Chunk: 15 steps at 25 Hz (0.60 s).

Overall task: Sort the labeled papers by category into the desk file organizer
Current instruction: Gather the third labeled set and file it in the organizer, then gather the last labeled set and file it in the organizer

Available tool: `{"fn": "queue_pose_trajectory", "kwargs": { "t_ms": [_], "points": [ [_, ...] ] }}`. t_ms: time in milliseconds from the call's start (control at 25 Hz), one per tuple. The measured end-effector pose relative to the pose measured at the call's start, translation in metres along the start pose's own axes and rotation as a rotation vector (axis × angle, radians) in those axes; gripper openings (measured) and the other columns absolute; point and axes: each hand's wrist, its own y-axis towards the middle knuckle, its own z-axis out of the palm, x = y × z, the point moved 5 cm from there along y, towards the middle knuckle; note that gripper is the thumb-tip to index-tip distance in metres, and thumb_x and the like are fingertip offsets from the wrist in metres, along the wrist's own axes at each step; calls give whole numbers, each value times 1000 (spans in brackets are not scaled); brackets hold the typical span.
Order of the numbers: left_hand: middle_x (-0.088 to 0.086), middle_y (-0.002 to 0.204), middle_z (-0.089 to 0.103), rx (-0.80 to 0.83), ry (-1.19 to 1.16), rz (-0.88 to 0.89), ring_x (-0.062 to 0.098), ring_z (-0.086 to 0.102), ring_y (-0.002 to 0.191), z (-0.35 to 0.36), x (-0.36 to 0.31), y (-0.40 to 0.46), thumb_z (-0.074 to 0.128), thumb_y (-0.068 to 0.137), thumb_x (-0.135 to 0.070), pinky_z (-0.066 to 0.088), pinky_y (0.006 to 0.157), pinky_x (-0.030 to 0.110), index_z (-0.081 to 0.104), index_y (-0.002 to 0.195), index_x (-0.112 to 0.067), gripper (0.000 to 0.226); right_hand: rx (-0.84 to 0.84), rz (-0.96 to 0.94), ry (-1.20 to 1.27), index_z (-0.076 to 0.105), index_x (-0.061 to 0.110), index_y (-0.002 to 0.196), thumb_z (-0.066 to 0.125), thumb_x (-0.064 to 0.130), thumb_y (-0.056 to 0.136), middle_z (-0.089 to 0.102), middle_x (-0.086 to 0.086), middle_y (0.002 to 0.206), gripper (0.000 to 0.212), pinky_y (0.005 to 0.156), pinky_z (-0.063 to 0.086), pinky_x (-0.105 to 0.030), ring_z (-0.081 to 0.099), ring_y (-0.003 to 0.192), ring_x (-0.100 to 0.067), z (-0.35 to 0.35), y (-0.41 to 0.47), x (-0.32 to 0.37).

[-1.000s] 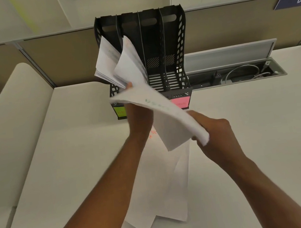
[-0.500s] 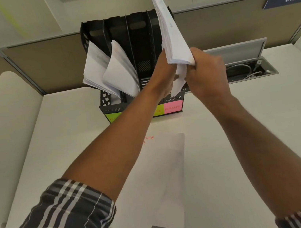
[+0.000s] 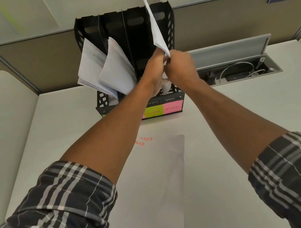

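Head view: both hands' fingers (image 3: 178,63) grip thin white paper (image 3: 154,25) above perforated black organizer (image 3: 169,27).

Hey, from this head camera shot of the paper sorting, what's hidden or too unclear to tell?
Head view only:
- Labels on the two left slots of the file organizer: covered by the left forearm.
- Writing on the sheet both hands hold: seen edge-on, unreadable.
- Left hand and right hand fingertips: bunched together, grip unclear.
- Words on the desk papers: start hidden by the forearm.
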Motion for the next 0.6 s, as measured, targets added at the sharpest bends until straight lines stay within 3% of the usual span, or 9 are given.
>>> {"fn": "queue_pose_trajectory", "kwargs": {
  "t_ms": [80, 240, 360, 480, 560, 600],
  "points": [
    [10, 145, 55, -25, 31, -15, 28, 49, 134, -4, 9, -2, 34, 100, -55, 42, 108, 61, 55, 135, -14, 58, 85, 64, 72, 68, 2, 109, 49, 13, 95, 70, -14, 101, 26, 70, 52, -35, 66, 88, -29, 18, -5, -11],
    [8, 151, 50, 5, 105, -15, 26, 45, 138, -9, 21, -7, 31, 98, -65, 36, 114, 56, 40, 152, -22, 70, 243, 128, 53, 69, -1, 105, 51, 13, 96, 72, -18, 100, 24, 75, 54, -37, 67, 92, -33, 45, -15, -32],
    [4, 146, 54, 41, 119, 5, 22, 51, 131, -14, 22, -10, 31, 100, -62, 37, 113, 54, 34, 154, -23, 67, 241, 232, 111, 66, 0, 115, 53, 21, 95, 71, -16, 106, 31, 68, 56, -32, 69, 94, -31, 46, -20, -43],
    [3, 156, 44, 78, 167, 43, 21, 47, 135, -21, 22, -17, 33, 100, -62, 36, 112, 48, 28, 156, -26, 67, 183, 275, 116, 62, 3, 123, 54, 25, 98, 69, -14, 115, 35, 77, 60, -37, 68, 101, -30, 40, -24, -53],
    [4, 159, 40, 95, 191, 69, 24, 42, 141, -26, 22, -25, 33, 100, -62, 34, 115, 49, 26, 157, -27, 67, 147, 242, 116, 64, 4, 113, 53, 23, 97, 69, -11, 105, 27, 64, 56, -31, 67, 91, -26, 35, -32, -57],
    [5, 159, 39, 102, 190, 81, 25, 41, 143, -29, 22, -32, 33, 101, -61, 33, 116, 49, 25, 157, -28, 66, 122, 232, 122, 63, 7, 100, 51, 21, 96, 66, -7, 92, 19, 54, 47, -25, 63, 80, -21, 32, -40, -60]
  ]
}}
